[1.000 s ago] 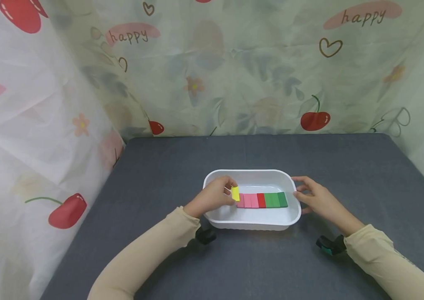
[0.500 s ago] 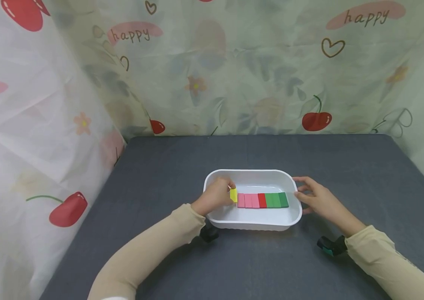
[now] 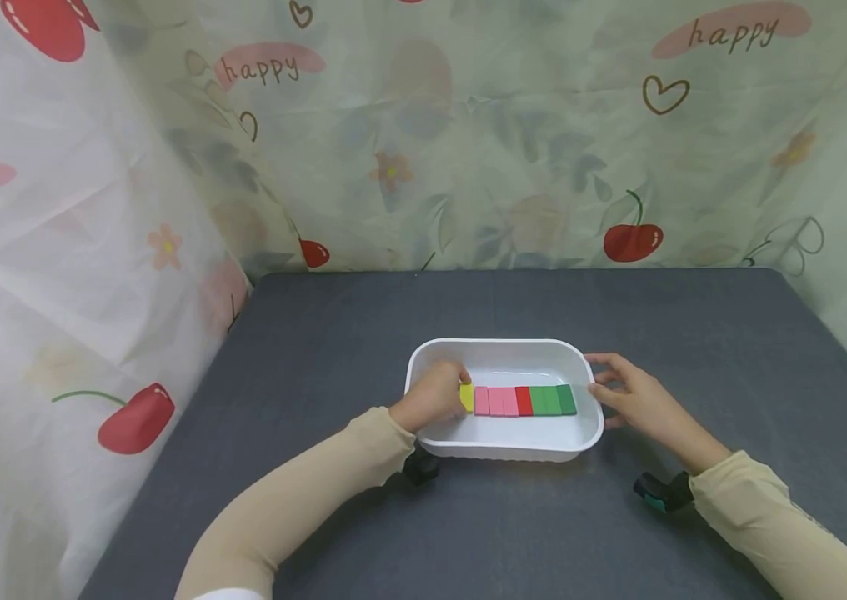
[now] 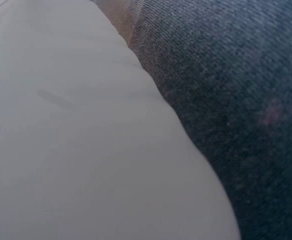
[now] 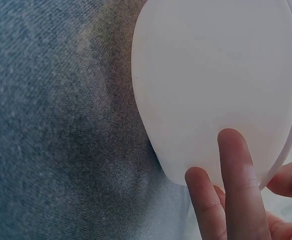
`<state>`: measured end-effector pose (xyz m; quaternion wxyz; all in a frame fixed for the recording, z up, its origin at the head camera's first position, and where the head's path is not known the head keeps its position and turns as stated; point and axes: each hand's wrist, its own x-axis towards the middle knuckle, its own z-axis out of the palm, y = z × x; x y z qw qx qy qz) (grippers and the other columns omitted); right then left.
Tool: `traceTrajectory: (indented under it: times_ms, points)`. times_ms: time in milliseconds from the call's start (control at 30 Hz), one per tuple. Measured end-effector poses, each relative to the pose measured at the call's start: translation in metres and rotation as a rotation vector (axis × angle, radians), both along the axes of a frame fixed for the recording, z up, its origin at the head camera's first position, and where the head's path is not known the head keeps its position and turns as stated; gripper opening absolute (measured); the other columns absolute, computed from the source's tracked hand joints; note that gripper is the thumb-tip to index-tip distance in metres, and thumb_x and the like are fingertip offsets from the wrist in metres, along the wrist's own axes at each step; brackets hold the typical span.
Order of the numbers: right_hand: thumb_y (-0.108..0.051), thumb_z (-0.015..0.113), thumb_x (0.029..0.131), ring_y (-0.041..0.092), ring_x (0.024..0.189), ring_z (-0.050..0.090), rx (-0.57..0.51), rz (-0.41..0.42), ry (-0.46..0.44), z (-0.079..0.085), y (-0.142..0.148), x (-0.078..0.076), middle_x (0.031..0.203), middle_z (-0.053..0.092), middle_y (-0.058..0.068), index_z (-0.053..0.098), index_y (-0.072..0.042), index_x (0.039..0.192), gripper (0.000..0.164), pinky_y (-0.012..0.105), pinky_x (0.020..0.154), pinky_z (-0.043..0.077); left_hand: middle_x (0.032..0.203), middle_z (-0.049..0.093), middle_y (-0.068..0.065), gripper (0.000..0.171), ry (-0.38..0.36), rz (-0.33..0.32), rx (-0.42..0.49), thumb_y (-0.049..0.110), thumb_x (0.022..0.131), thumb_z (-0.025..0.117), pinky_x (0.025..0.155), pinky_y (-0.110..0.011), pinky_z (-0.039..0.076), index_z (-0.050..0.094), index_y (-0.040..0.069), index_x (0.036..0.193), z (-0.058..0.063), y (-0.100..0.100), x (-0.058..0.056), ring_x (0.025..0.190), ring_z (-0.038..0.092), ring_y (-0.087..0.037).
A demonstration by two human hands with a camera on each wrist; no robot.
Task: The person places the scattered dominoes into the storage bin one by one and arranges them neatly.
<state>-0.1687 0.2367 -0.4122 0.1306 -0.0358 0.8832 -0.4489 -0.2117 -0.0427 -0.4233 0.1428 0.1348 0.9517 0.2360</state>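
Note:
A white tray (image 3: pixel 508 450) stands on the dark table, with a row of small flat blocks inside. The row shows pink blocks (image 3: pixel 496 402), a red block (image 3: pixel 523 402) and green blocks (image 3: pixel 547 401). My left hand (image 3: pixel 434 393) reaches into the tray and pinches a yellow block (image 3: pixel 467 398) at the row's left end, partly hidden by the fingers. My right hand (image 3: pixel 632 396) holds the tray's right end. In the right wrist view two fingers (image 5: pixel 238 175) lie along the outer wall, while another fingertip shows at the rim. The left wrist view shows mostly pale tray wall (image 4: pixel 86 125).
Dark cloth covers the table (image 3: pixel 513 533). A printed curtain (image 3: pixel 468 142) hangs behind its far edge, and another curtain (image 3: pixel 78 308) runs along the left side. Dark wrist devices sit under both sleeves.
My left hand has lowered the yellow block from a raised, tilted position to the tray floor beside the leftmost pink block. My right hand stays at the tray's end.

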Motion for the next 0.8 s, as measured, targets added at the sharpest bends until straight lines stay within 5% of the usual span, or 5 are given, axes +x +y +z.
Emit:
traceTrajectory:
  times_ms: [800]
  points:
    - [-0.019, 0.055, 0.098, 0.038, 0.107, 0.062, 0.006, -0.002, -0.014, 0.0017, -0.001, -0.0002, 0.127, 0.049, 0.03, 0.029, -0.004, 0.148, 0.058, 0.037, 0.066, 0.058, 0.101, 0.062, -0.009, 0.04, -0.009, 0.0, -0.009, 0.0, 0.075, 0.078, 0.085, -0.031, 0.049, 0.064, 0.0, 0.113, -0.0025, 0.0006, 0.0016, 0.092, 0.053, -0.019]
